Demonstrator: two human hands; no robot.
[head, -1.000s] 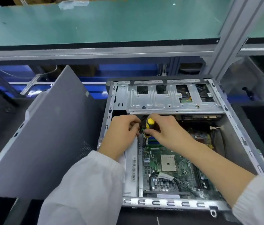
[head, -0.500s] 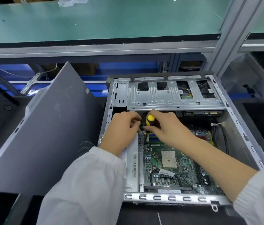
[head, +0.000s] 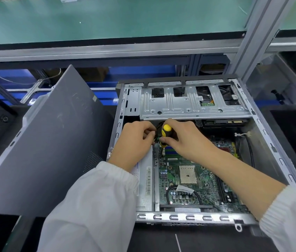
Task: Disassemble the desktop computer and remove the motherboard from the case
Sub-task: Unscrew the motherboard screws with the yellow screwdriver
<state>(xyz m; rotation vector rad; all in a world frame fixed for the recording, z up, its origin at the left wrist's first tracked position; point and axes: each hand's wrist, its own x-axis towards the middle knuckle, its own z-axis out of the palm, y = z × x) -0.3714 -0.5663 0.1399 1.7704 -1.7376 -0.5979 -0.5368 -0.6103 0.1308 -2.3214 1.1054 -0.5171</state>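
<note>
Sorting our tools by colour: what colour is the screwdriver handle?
Yellow and black, on the screwdriver in the right hand; head view.

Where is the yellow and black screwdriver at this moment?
In the head view, the screwdriver stands mid-frame inside the case, gripped by the right hand, beside the left hand, below the drive cage.

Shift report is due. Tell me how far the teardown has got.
Done: the side panel is off, leaning left of the open case. In hand: the right hand holds a screwdriver tip-down at the motherboard's far-left corner; the left hand pinches something unclear beside it. Left: the motherboard still sits in the case.
</note>
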